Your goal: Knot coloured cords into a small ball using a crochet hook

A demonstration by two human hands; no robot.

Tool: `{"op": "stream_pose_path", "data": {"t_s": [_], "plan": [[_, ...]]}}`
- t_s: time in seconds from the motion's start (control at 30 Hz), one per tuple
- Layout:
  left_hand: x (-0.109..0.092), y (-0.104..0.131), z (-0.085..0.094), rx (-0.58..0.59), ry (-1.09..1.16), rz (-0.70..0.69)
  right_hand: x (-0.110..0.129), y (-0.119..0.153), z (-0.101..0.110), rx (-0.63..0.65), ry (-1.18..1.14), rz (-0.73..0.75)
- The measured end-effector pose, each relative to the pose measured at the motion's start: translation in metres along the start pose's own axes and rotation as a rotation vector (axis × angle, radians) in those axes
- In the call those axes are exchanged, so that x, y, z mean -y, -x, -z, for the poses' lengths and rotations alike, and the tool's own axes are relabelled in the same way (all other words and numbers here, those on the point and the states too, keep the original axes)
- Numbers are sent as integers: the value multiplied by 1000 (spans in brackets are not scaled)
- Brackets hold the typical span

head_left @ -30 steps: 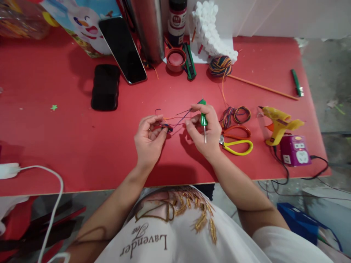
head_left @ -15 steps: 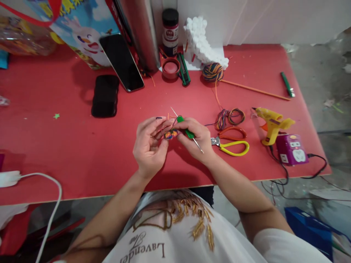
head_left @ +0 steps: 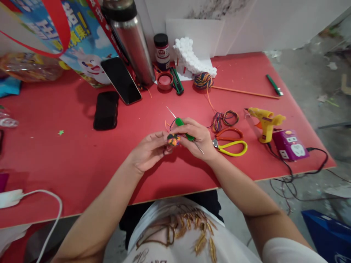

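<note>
A small multicoloured crocheted piece is pinched between both hands above the red table. My left hand grips its left edge with thumb and fingers. My right hand holds the piece's right edge and also a crochet hook with a green handle, its thin metal tip pointing up and left. A loop of dark yarn and an orange strand stand up beside the piece. Yarn coils lie to the right of my right hand, and a ball of multicoloured yarn sits farther back.
Scissors with red and yellow handles lie beside my right wrist. A yellow glue gun and a purple socket box stand at the right. Phone, black case, steel flask and green cutter are behind.
The view has shifted, showing more of the table's back. My left hand has turned, its fingers now reaching rightward to the piece, which shows more of its face. The hook remains in my right hand.
</note>
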State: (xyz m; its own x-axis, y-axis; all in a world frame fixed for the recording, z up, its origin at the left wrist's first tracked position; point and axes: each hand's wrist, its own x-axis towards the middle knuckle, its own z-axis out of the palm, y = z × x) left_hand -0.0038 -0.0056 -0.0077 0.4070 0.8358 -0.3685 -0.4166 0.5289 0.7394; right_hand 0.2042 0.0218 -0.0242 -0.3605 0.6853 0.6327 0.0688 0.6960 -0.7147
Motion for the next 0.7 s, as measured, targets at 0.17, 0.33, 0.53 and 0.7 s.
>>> {"op": "stream_pose_path", "data": {"t_s": [0.17, 0.33, 0.53, 0.7], "plan": [[2, -11, 9, -3, 98, 104, -3, -1, 3, -29, 28, 33], [11, -13, 12, 62, 56, 26, -2, 2, 2, 20, 124, 48], [15, -10, 11, 32, 90, -40, -11, 1, 0, -140, 143, -170], [17, -12, 13, -55, 213, -116, -8, -7, 9, -458, -53, -469]]}}
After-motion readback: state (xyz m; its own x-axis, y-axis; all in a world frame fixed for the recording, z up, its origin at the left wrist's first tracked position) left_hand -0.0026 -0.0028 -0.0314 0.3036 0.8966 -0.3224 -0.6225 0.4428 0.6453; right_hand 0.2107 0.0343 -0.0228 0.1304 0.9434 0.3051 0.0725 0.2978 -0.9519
